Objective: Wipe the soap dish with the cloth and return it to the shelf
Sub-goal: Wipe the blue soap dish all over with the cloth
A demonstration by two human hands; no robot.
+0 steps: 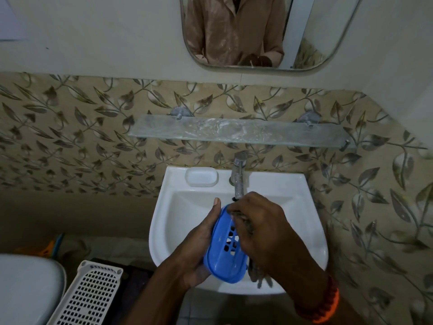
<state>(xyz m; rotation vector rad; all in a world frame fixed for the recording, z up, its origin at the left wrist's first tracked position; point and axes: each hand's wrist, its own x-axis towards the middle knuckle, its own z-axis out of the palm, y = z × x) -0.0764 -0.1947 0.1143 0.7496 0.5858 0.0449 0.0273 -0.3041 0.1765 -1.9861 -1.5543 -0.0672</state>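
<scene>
A blue plastic soap dish (221,250) with slots in its bottom is held tilted over the white sink (304,231). My left hand (199,249) grips it from the left, thumb up along its far rim. My right hand (257,228) holds a dark grey cloth (256,274) and presses it against the dish's right side; the cloth's end hangs below the hand. Most of the cloth is hidden under my fingers. The glass shelf (234,131) is mounted on the wall above the sink and looks bare.
A chrome tap (239,174) stands just behind my hands. A white soap tray (201,177) sits on the sink's back left ledge. A white perforated basket (86,296) and a toilet lid (25,289) are at lower left. A mirror (264,31) hangs above.
</scene>
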